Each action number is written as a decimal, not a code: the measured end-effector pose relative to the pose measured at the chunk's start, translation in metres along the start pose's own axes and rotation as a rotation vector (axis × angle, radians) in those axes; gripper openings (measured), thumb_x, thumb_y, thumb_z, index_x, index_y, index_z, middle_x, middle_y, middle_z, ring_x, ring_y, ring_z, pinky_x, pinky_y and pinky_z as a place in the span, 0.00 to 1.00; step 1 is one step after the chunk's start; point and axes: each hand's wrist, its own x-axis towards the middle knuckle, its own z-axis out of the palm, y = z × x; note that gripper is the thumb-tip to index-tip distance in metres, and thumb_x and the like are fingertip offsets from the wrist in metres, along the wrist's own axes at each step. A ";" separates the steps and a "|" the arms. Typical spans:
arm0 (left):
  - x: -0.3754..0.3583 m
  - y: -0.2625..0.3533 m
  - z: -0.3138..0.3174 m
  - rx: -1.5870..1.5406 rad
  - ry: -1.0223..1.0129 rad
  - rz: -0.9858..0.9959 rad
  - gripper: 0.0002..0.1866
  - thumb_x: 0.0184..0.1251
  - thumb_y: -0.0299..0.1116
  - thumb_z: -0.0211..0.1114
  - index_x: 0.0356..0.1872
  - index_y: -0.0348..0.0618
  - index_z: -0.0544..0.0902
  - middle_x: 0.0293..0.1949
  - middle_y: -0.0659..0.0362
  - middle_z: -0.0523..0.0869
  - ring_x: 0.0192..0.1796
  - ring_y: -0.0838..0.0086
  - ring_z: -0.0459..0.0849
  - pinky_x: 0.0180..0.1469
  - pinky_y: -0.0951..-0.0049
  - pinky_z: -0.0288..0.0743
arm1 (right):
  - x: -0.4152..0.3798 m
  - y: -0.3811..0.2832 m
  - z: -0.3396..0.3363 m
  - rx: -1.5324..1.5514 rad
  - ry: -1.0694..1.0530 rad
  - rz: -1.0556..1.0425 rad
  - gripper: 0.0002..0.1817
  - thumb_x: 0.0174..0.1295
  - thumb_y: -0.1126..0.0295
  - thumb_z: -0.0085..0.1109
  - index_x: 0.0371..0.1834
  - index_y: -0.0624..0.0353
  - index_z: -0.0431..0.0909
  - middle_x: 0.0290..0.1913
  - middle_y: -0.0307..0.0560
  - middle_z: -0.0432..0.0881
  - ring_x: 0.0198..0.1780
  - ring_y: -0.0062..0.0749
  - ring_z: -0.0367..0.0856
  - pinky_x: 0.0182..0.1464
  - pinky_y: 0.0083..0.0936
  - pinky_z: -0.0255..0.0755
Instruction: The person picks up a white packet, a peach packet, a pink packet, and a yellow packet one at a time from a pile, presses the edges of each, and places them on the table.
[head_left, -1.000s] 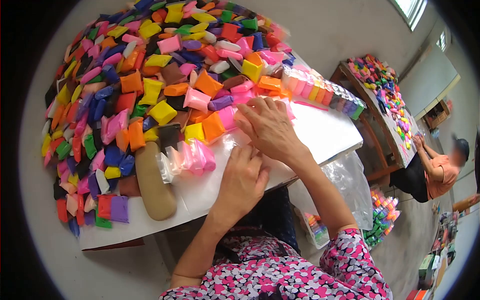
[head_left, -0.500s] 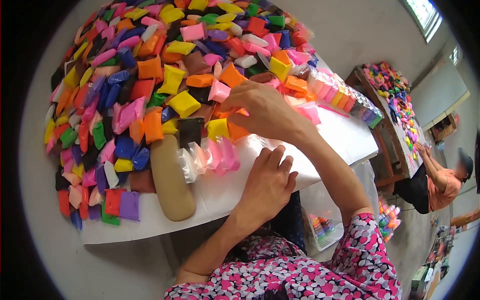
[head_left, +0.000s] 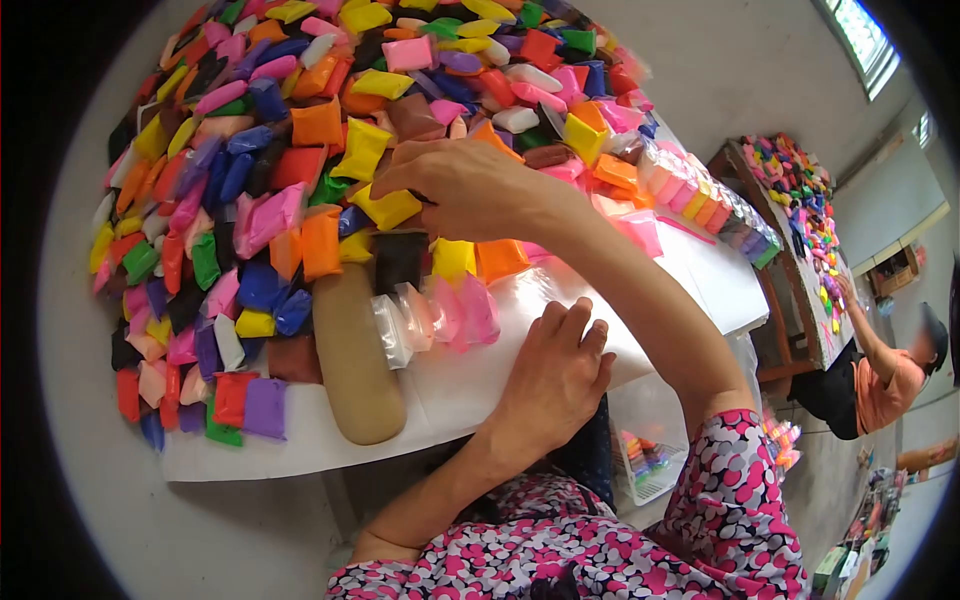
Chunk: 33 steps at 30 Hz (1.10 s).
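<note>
My right hand (head_left: pixel 475 185) reaches over a heap of small, soft, coloured packets. Its bent fingers are apart, with the fingertips right at a yellow packet (head_left: pixel 390 208). Near the table's front edge, my left hand (head_left: pixel 560 375) hovers over the white sheet (head_left: pixel 490 385), fingers loosely bent and apart, nothing in them. Between the hands lies a short row of packets in clear wrap, with a pink one (head_left: pixel 478 312) at its right end and a clear-white one (head_left: pixel 391 335) at its left. Beside that row is a long, rounded tan block (head_left: pixel 357 375).
Packets of many colours cover the back and left of the table. Wrapped rows of packets (head_left: pixel 700 195) lie at the right edge. Below the table stands a white basket (head_left: pixel 655 485). Further right, a person in an orange shirt (head_left: pixel 885 390) works at another heaped table (head_left: pixel 740 180).
My right hand has moved left across the heap, from the pink and orange packets to the yellow one. My left hand stays near the front edge. The view has shifted slightly.
</note>
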 end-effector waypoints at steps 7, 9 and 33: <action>0.000 0.001 -0.002 0.011 -0.011 -0.004 0.18 0.58 0.26 0.65 0.49 0.29 0.79 0.51 0.44 0.77 0.50 0.51 0.74 0.56 0.56 0.71 | 0.020 0.008 0.003 -0.248 -0.088 -0.016 0.21 0.49 0.75 0.61 0.50 0.57 0.82 0.40 0.47 0.82 0.41 0.46 0.82 0.39 0.40 0.73; 0.000 0.000 -0.002 0.005 -0.002 -0.006 0.17 0.58 0.26 0.65 0.49 0.29 0.79 0.52 0.44 0.77 0.50 0.50 0.75 0.55 0.56 0.72 | 0.017 0.010 0.001 -0.330 -0.033 0.001 0.19 0.51 0.76 0.58 0.49 0.58 0.82 0.38 0.47 0.82 0.38 0.46 0.83 0.36 0.40 0.73; -0.055 0.063 -0.050 -0.997 -0.045 -0.534 0.07 0.70 0.23 0.62 0.43 0.30 0.83 0.40 0.57 0.85 0.42 0.79 0.82 0.48 0.80 0.75 | -0.223 -0.153 -0.069 1.259 -0.025 0.953 0.17 0.65 0.60 0.53 0.32 0.64 0.80 0.23 0.34 0.74 0.26 0.15 0.70 0.29 0.16 0.63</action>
